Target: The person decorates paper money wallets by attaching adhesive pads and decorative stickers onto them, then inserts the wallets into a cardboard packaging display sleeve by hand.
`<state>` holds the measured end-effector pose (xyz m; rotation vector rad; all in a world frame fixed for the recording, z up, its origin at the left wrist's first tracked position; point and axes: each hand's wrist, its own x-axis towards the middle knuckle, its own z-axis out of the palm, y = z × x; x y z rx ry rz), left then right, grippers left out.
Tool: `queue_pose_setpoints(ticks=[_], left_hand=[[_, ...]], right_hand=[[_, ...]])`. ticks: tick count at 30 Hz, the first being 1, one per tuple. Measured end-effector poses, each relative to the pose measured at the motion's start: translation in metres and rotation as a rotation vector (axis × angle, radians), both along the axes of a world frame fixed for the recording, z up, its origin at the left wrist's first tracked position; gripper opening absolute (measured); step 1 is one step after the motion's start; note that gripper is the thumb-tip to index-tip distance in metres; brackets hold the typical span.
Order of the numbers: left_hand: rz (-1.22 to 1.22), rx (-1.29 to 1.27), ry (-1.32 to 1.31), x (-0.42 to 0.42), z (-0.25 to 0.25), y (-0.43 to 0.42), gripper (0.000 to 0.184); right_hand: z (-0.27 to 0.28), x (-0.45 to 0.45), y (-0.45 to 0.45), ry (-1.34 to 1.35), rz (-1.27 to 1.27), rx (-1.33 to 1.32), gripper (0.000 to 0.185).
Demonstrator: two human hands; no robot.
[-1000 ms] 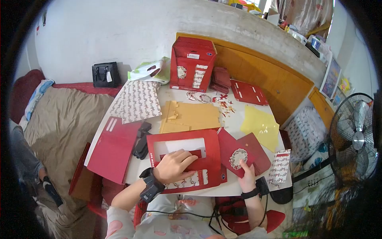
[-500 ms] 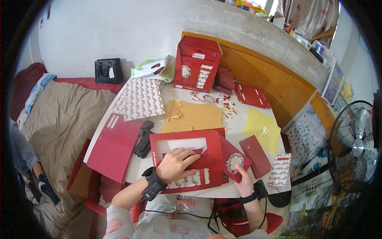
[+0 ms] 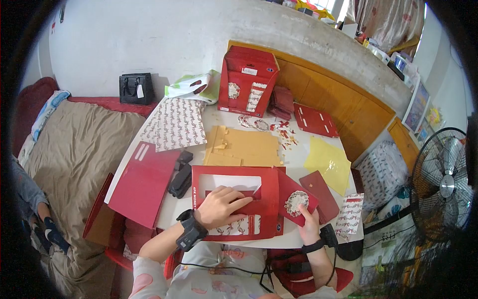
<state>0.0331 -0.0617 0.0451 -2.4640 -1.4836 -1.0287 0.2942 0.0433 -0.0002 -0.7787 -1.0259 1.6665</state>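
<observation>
A flat red cardboard package (image 3: 270,204) with a cut-out window lies at the table's front edge, white lettering along its left side. My left hand (image 3: 224,207) rests on it, fingers stretched across the window and over a dark red piece inside. At the package's right side, my right hand (image 3: 309,226) pinches a red money envelope (image 3: 285,192) bearing a round wreath picture, thumb on the wreath. The envelope's left edge meets the package. Just beyond it lies a plain dark red envelope (image 3: 321,192). A patterned envelope (image 3: 350,214) is farther right.
A tall red display box (image 3: 249,74) full of packages stands at the back. Yellow-brown card (image 3: 249,147), black objects (image 3: 181,177), a red sheet (image 3: 142,184), patterned paper (image 3: 179,122) and yellow paper (image 3: 328,159) lie around. A fan (image 3: 447,182) stands at right; another person's leg (image 3: 50,226) shows left.
The package has shifted slightly right and turned a little straighter under my left hand. My right hand and the wreath envelope have moved slightly right. The other person's feet have shifted.
</observation>
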Motion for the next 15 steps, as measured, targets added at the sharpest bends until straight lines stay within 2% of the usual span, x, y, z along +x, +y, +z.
queue_pose_setpoints(ticks=[2, 6, 15], left_hand=[[0.009, 0.010, 0.015, 0.002, 0.004, -0.002, 0.043], [0.032, 0.043, 0.056, 0.004, 0.003, -0.002, 0.043], [0.058, 0.130, 0.165, 0.005, 0.008, -0.005, 0.042]], right_hand=[[0.000, -0.004, -0.002, 0.087, -0.018, -0.033, 0.039], [-0.006, -0.005, -0.002, 0.096, 0.010, -0.023, 0.040], [0.000, 0.006, -0.001, -0.023, 0.032, -0.019, 0.036]])
